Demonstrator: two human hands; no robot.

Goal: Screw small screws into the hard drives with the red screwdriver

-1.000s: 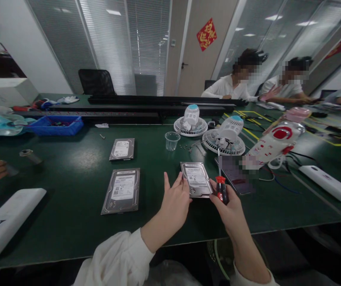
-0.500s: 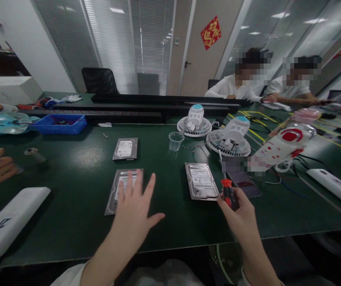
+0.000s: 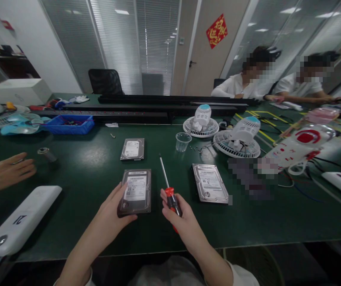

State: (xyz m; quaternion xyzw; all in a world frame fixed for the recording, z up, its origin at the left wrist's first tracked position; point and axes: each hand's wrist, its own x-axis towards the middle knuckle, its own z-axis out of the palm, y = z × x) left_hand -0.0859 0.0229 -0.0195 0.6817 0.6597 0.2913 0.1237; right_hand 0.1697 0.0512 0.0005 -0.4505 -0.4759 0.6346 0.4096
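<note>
The left hand has a loose grip on the near left corner of a drive. The fingers lie along its left edge and the thumb curls over the near edge, so the grip is half closed. The right hand has its grip closed fully round the red-and-black handle of a screwdriver, and nothing else is in that hand.

The drive lies at about 9 o'clock from the right hand's grip, just beside it but not touching. The screwdriver's shaft points up and away toward 11 o'clock, its tip in the air well past the drive's far right corner and off to the drive's side, not over it. The left hand is the nearer one, as it is already on the drive.

The drive sits on the green tabletop straight ahead of the person, with its long axis running 12 to 6, leaning slightly toward 1. It is a flat metal box with a dark rim and a white printed label facing up. I cannot tell whether the gripped corner is raised off the tabletop.

A far drive lies at 12 o'clock from it and a right drive at 3 o'clock, both well apart from it. A clear cup stands beyond. A co-worker's hand rests at 9 o'clock.
</note>
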